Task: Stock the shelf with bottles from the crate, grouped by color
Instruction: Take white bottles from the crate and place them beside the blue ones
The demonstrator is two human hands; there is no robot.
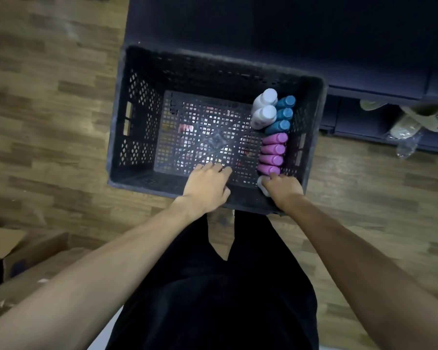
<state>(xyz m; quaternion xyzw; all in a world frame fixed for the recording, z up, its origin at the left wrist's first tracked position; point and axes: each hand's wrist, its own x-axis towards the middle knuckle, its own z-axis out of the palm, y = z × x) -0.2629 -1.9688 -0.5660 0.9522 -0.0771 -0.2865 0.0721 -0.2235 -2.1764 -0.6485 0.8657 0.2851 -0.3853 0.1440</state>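
A dark perforated crate (134,122) stands on the wooden floor in front of me. Along its right wall stand two white bottles (264,107), three teal bottles (283,113) and several pink bottles (273,152) in a row. My right hand (283,188) is closed around a white bottle (262,184) at the near right corner, just below the pink row. My left hand (208,185) rests over the crate's near rim with fingers spread, holding nothing. The dark shelf unit (288,34) lies beyond the crate.
Cardboard boxes (15,261) sit at the lower left on the floor. Light-coloured shoes (415,120) and a clear plastic bag (407,145) lie at the right beside the dark unit. My dark-trousered legs (225,286) stand just behind the crate.
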